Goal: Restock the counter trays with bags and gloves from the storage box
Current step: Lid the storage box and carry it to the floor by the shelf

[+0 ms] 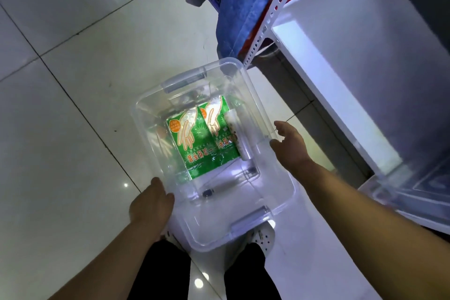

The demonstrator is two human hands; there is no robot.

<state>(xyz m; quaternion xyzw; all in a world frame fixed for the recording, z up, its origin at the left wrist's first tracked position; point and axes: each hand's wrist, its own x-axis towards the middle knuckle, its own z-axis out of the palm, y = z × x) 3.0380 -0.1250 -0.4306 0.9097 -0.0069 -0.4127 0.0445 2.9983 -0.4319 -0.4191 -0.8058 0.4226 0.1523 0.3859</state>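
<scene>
A clear plastic storage box (244, 75) hangs tilted above the tiled floor, over my feet. In it lie two green glove packs side by side, one on the left (192, 146) and one on the right (222, 136). A roll of clear bags (239, 136) lies against the box's right wall. My left hand (152, 204) grips the box's near-left rim, fingers curled under it. My right hand (289, 143) is at the right rim, thumb and fingers on either side of the edge.
A thin dark-tipped stick (219, 190) lies in the box's near end. A white perforated shelf post (272, 14) and white panel (345, 85) stand at the right, with blue cloth (243, 7) behind. Another clear container (414, 192) sits at the lower right.
</scene>
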